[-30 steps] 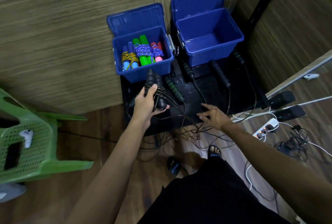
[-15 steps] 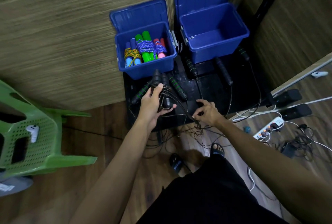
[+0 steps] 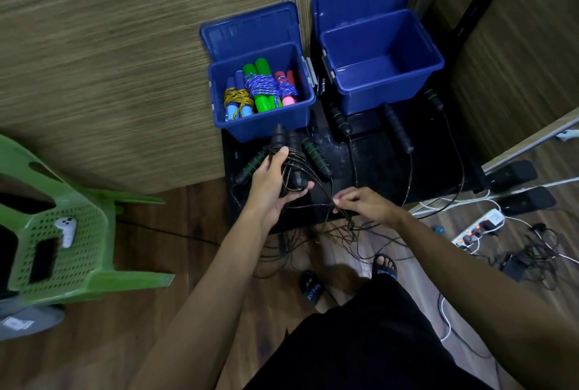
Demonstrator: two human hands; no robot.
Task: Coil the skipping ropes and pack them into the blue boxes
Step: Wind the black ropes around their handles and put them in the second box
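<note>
The room around me is dim and the picture is soft, with a little grain in the dark parts; the black table (image 3: 385, 170) swallows almost all detail and the thin cords on it are hard to follow; my left hand (image 3: 275, 183) and right hand (image 3: 363, 205) get a weak, even light from above; the wide lens bends the wall lines; the green chair (image 3: 62, 233) at the edge looks stretched and slightly blurred.

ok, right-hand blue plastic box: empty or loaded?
Empty. The right-hand blue plastic box has its lid up and shows only bare blue floor inside.
</note>
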